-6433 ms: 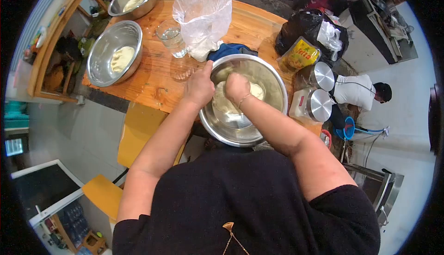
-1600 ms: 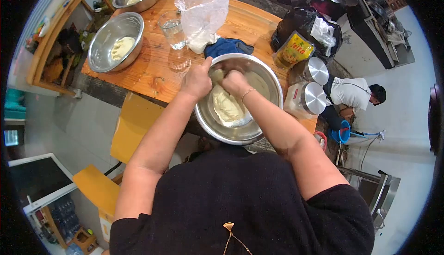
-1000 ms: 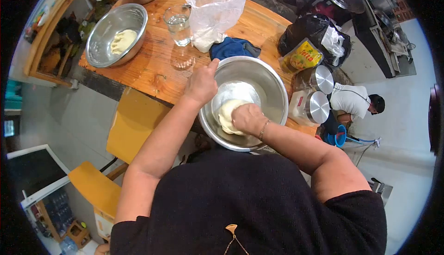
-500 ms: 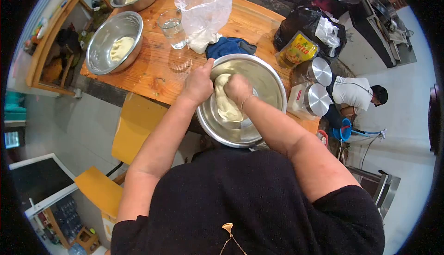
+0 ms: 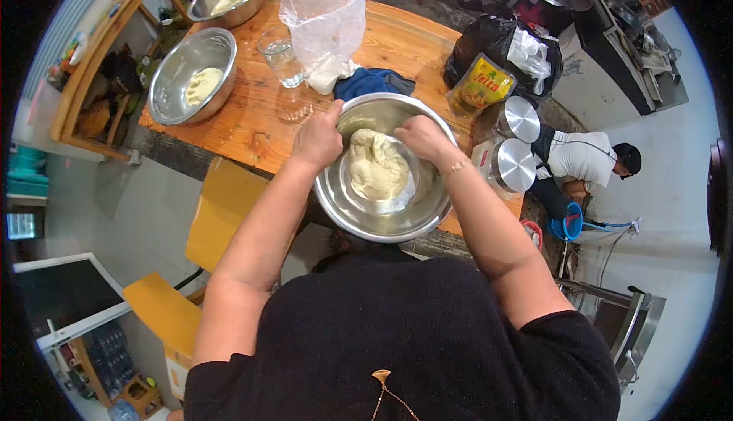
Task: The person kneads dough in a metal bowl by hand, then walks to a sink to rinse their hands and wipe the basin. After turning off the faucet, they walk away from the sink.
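Left grip on steel bowl, wooden table, grey floor

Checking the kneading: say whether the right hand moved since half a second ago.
Yes. The right hand moved from over the dough toward the far right rim of the bowl.

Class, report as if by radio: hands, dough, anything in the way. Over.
Left hand grips steel bowl by near-left rim. Right hand at far rim, grip unclear. Dough lies inside, uncovered. Blue cloth just behind bowl.
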`<state>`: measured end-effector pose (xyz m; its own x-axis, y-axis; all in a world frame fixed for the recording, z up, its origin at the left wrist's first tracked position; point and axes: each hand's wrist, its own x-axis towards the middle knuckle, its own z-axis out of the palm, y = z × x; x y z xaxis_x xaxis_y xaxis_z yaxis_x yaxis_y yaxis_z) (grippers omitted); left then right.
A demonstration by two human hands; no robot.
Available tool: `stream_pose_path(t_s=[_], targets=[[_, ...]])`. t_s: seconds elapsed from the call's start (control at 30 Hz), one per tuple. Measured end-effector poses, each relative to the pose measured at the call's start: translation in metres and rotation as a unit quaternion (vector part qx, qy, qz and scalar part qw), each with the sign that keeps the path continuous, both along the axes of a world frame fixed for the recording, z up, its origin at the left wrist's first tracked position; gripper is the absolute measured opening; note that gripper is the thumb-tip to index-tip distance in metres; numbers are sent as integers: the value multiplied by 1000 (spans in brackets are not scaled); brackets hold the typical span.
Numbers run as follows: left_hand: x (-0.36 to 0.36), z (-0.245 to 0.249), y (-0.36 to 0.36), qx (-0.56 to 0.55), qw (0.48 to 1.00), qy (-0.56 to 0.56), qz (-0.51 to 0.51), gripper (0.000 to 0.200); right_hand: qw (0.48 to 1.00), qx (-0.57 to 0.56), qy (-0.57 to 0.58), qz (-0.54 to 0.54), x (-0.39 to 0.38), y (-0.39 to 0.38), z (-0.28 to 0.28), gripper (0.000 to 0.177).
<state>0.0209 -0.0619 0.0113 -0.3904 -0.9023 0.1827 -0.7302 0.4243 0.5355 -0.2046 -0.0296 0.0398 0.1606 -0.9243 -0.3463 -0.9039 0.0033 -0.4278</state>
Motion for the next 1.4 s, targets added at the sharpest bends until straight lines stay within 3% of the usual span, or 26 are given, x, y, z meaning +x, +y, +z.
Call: stream_pose_path(t_s=[0.03, 0.07, 0.13, 0.17, 0.27, 0.37, 0.47, 0.6, 0.67, 0.8, 1.13, 1.4], targets=[[0, 0, 0, 5, 1000, 2, -2, 51, 991, 40, -76, -101, 1, -9, -22, 39], [-1, -1, 0, 9, 1000, 4, -1, 52, 997, -37, -58, 38, 5, -17, -43, 39], [-1, 2, -1, 9, 1000, -1, 1, 52, 992, 18, -103, -65, 35, -30, -55, 39], [-1, 3, 0, 9, 1000, -6, -2, 53, 993, 19, -104, -60, 47, -31, -60, 39], [-3, 4, 4, 9, 1000, -2, 22, 53, 997, -12, -68, -31, 64, -28, -66, 38], [-1, 3, 3, 10, 1000, -9, 18, 53, 985, -92, 51, 138, 71, 15, -5, 27], [-2, 7, 6, 14, 1000, 11, 20, 53, 956, -115, 113, 245, 45, 54, 18, 22], [-2, 0, 8, -15, 998, 51, 22, 51, 944, -88, 154, 279, 13, 78, 28, 19], [-3, 4, 11, 9, 999, 35, 39, 50, 942, 41, 192, 274, 13, 80, 22, 16], [-4, 4, 10, 11, 998, 34, 48, 50, 943, 37, 172, 283, 22, 64, 0, 16], [-3, 1, 10, 55, 997, 35, 52, 48, 979, -10, 90, 182, 37, 12, -31, 20], [-5, 5, 8, 27, 997, 36, 64, 49, 997, -44, 54, 14, 47, -20, -43, 23]])
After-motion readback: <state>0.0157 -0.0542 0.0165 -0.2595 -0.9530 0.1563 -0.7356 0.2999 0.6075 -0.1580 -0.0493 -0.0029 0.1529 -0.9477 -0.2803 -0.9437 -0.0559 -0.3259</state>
